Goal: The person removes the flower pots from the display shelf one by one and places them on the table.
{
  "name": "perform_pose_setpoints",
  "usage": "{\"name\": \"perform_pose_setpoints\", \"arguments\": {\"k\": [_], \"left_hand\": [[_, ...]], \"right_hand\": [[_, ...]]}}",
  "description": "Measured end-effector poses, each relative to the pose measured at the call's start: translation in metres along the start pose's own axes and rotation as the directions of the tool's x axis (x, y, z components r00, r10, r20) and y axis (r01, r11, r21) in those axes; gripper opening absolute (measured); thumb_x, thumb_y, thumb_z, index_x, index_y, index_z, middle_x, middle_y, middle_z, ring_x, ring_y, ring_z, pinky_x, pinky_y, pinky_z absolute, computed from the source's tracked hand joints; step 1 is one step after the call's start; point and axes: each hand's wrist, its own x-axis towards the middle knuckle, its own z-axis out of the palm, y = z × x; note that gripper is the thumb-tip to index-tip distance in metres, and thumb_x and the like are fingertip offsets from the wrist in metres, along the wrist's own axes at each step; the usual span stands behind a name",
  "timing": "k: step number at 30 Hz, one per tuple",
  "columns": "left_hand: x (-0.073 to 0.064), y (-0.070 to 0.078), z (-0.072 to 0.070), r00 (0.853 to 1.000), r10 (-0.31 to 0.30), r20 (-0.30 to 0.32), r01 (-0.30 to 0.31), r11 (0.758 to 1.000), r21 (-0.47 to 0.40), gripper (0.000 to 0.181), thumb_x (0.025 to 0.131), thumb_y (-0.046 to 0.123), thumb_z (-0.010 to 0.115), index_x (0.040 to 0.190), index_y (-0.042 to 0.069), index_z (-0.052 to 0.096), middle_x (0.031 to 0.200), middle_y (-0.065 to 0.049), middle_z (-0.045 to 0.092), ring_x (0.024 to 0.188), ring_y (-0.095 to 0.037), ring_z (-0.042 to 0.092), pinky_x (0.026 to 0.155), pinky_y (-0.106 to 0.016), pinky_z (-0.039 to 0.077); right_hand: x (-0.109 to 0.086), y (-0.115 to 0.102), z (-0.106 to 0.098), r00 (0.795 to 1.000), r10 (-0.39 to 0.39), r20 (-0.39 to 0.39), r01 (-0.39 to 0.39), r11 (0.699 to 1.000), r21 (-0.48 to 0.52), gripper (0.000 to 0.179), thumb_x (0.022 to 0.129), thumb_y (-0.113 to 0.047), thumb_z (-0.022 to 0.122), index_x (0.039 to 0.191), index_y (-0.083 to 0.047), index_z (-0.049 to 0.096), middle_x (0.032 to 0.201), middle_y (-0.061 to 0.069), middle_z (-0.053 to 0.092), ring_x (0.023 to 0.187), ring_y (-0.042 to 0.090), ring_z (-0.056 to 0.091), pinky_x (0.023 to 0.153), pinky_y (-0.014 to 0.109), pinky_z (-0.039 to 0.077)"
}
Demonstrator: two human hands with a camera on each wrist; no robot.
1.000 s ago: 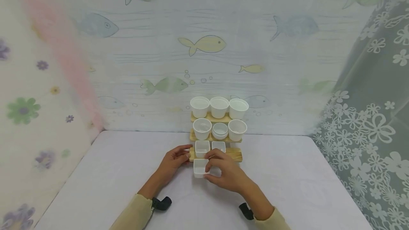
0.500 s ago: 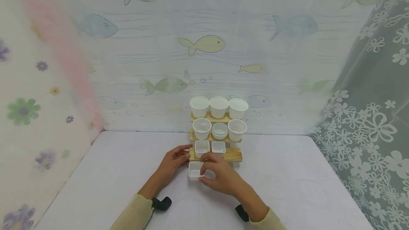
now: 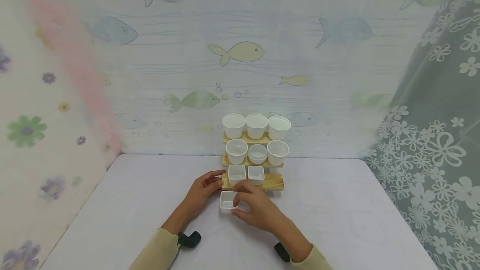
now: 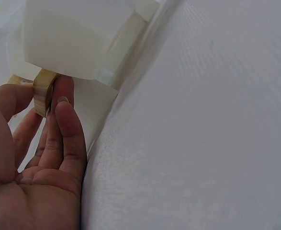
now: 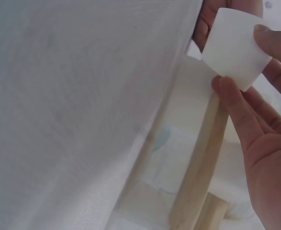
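Observation:
In the head view my right hand [image 3: 256, 207] pinches a small square white dish [image 3: 227, 203] by its right side. The dish is in front of the lowest tier of a stepped wooden stand [image 3: 275, 181]. In the right wrist view the thumb lies on one side of the dish [image 5: 236, 50] and fingers on another. My left hand [image 3: 202, 188] holds the left end of that lowest tier, its thumb and fingers on either side of the wood [image 4: 42, 91] in the left wrist view. On this tier stand two more square dishes, a left one [image 3: 237, 175] and a right one [image 3: 256, 175].
Three round white cups [image 3: 256, 126] line the top tier. The middle tier carries two taller cups, one at its left [image 3: 236, 152], with small round bowls [image 3: 258, 154], seemingly stacked, between them. A white cloth covers the table [image 3: 337, 211]; a fish-print backdrop [image 3: 161, 61] rises behind.
My right hand has moved left and slightly toward me with the square dish, uncovering the right-hand dish on the lowest tier. My left hand has stayed on the stand's end.

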Motion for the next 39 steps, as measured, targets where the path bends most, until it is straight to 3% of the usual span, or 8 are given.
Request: {"name": "perform_pose_setpoints", "arguments": {"k": [9,17,31,39], "left_hand": [[0.0,0.0009,0.0004,1.0,0.01,0.013,-0.009,1.0,-0.017,0.047,0.105,0.023,0.07,0.149,0.009,0.059,0.129,-0.017,0.069,0.109,-0.021,0.071,0.09,-0.03,0.063],[0.0001,0.0006,-0.0002,1.0,0.004,0.012,-0.004,1.0,-0.019,0.046,0.106,0.023,0.07,0.149,0.011,0.06,0.128,-0.017,0.069,0.109,-0.021,0.071,0.09,-0.029,0.062],[0.0021,-0.0007,-0.0014,1.0,0.002,0.015,-0.002,1.0,-0.015,0.046,0.105,0.024,0.07,0.148,0.013,0.061,0.129,-0.016,0.069,0.111,-0.021,0.07,0.09,-0.028,0.062],[0.0022,-0.0017,-0.0019,1.0,0.0,0.016,0.0,1.0,-0.015,0.046,0.105,0.025,0.071,0.148,0.013,0.061,0.13,-0.016,0.069,0.112,-0.021,0.07,0.09,-0.028,0.062]], "right_hand": [[-0.0001,0.0006,0.0009,0.999,0.034,0.033,-0.032,0.999,-0.039,0.019,0.087,-0.017,0.091,0.091,-0.016,0.073,0.129,0.006,0.063,0.118,0.021,0.065,0.103,0.039,0.056],[-0.001,-0.0002,0.0054,0.993,0.088,0.076,-0.084,0.995,-0.049,0.018,0.089,-0.018,0.089,0.093,-0.015,0.072,0.132,0.005,0.061,0.114,0.014,0.066,0.101,0.033,0.058],[0.0008,-0.0044,0.0066,0.986,0.124,0.109,-0.111,0.987,-0.112,0.015,0.092,-0.021,0.087,0.096,-0.015,0.073,0.134,0.006,0.06,0.114,0.014,0.067,0.101,0.03,0.058],[0.0011,-0.0062,0.0077,0.991,0.093,0.094,-0.08,0.988,-0.134,0.017,0.091,-0.02,0.087,0.096,-0.013,0.072,0.132,0.008,0.06,0.112,0.015,0.068,0.098,0.032,0.059]]}}
